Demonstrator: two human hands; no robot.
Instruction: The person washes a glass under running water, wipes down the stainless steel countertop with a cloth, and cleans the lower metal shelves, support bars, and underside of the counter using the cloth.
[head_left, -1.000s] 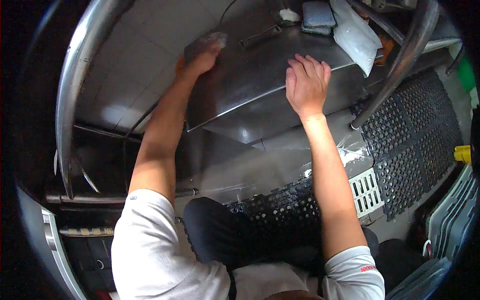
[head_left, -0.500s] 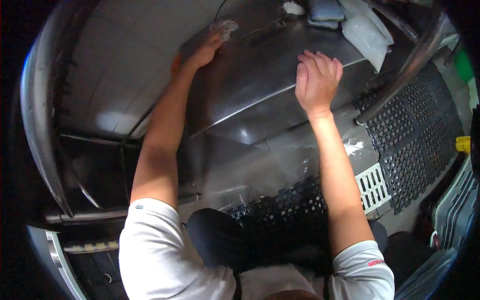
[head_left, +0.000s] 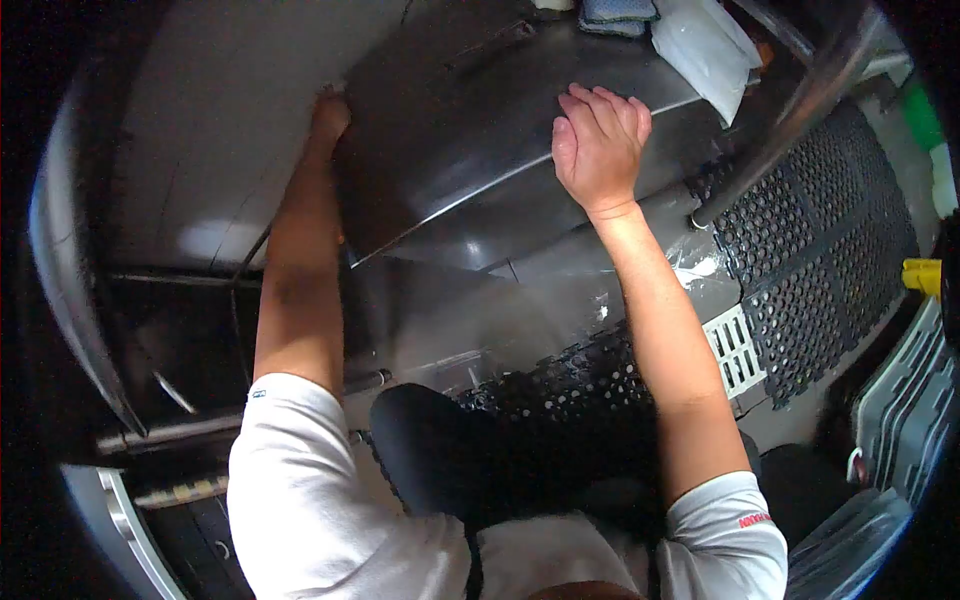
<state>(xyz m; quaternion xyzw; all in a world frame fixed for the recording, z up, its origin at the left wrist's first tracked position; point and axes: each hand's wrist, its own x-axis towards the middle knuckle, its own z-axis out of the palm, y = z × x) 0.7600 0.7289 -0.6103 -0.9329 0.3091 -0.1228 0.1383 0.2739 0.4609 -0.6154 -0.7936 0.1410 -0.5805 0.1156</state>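
My left hand is at the left edge of a dark metal shelf, beside the tiled wall. Its fingers are closed round a crumpled pale pad, of which only a small bit shows. My right hand rests on the front edge of the shelf, palm down, with its fingers lightly bent and nothing seen in them. To its right on the shelf is a white plastic bag, and behind it are blue-grey sponges.
Metal legs stand at the left and right. On the floor are black perforated mats and a white drain grate. A yellow object and grey ridged panels are at the right.
My left hand has moved left and down along the wall side, with the crumpled pad in it. The view has shifted slightly; my right hand stays at the shelf edge.
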